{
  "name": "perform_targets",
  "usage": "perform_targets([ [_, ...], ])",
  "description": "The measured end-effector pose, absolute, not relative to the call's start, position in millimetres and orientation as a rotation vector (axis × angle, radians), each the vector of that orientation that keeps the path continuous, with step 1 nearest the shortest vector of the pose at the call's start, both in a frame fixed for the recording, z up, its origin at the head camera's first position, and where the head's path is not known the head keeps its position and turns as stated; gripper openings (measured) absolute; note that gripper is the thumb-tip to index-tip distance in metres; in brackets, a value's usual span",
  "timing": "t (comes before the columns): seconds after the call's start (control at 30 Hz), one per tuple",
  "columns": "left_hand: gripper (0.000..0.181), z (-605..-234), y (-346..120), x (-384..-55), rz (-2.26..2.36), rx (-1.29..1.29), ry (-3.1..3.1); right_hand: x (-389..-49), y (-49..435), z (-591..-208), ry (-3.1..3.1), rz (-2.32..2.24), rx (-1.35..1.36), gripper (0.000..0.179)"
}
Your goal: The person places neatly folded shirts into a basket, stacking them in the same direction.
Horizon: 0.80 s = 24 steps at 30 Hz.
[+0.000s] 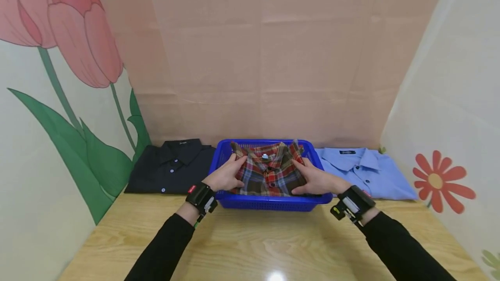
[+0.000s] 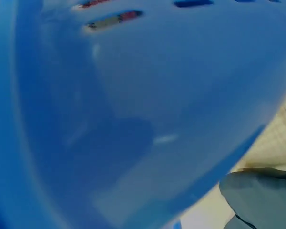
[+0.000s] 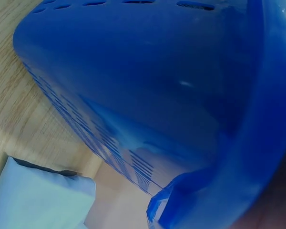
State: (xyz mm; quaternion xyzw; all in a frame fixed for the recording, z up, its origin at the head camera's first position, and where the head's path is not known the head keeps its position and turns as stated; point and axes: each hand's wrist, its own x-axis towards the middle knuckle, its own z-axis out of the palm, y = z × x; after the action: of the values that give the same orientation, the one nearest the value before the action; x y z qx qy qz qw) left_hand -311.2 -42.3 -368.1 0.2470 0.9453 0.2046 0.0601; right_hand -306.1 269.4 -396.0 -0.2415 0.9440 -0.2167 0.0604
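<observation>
A folded red, brown and blue plaid shirt lies collar-up inside a blue plastic basket. My left hand reaches over the basket's left side and grips the shirt's left edge, thumb nearer me. From the other side, my right hand holds the right edge in the same way. Cloth bunches up near both hands at the collar end. Each wrist view is mostly filled by the basket's outer wall, seen in the left and right ones; both hands' fingers are hidden there.
To the left of the basket lies a folded black shirt; a folded light blue shirt lies to its right. All stand on a wooden table against a tan backdrop, with flower-printed walls on both sides.
</observation>
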Motion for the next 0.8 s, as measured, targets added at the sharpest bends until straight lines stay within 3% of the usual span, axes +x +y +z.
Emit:
perform_targets([
  [0.5,0.079,-380.5,-43.3,-323.9,0.429,0.826,2.901,-311.2,263.8,-404.8,2.881,-0.594,-0.806,0.093],
  [0.8,0.08,-390.7,-46.0,-331.2,0.391,0.763,2.905,-310.5,258.3,-404.1,2.884,-0.504,-0.7,0.09],
])
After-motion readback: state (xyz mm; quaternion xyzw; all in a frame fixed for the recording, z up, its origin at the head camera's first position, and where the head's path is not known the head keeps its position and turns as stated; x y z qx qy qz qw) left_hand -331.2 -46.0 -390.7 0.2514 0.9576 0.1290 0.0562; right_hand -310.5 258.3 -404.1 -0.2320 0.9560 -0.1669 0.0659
